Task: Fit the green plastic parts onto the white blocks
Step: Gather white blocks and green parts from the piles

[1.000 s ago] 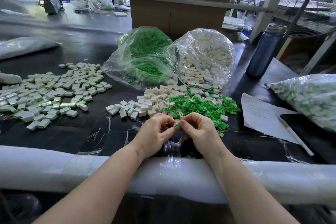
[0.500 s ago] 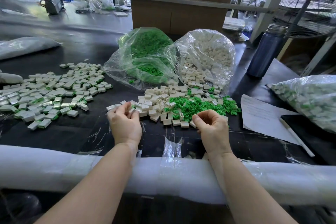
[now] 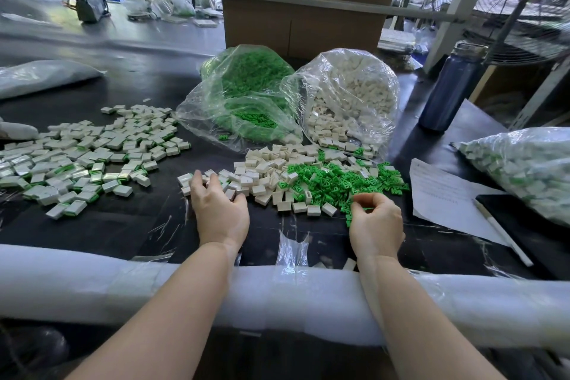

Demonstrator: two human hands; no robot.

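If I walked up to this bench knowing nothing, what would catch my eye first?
Probably the bright green parts spilled mid-table beside loose white blocks, with two clear bags behind them, one green, one white. Next, the two bare hands: the left hand rests on the white blocks while the right hand picks at the green pile's edge. To the left lies a wide spread of finished pieces.

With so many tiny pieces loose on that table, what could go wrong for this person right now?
1. The loose green parts and white blocks lie mixed where the piles meet, so the right hand might pick the wrong piece.
2. The left hand rests among the blocks at the pile's edge; a sweep could push some toward the finished pieces.
3. A few pieces already sit by the padded table edge and could drop off.
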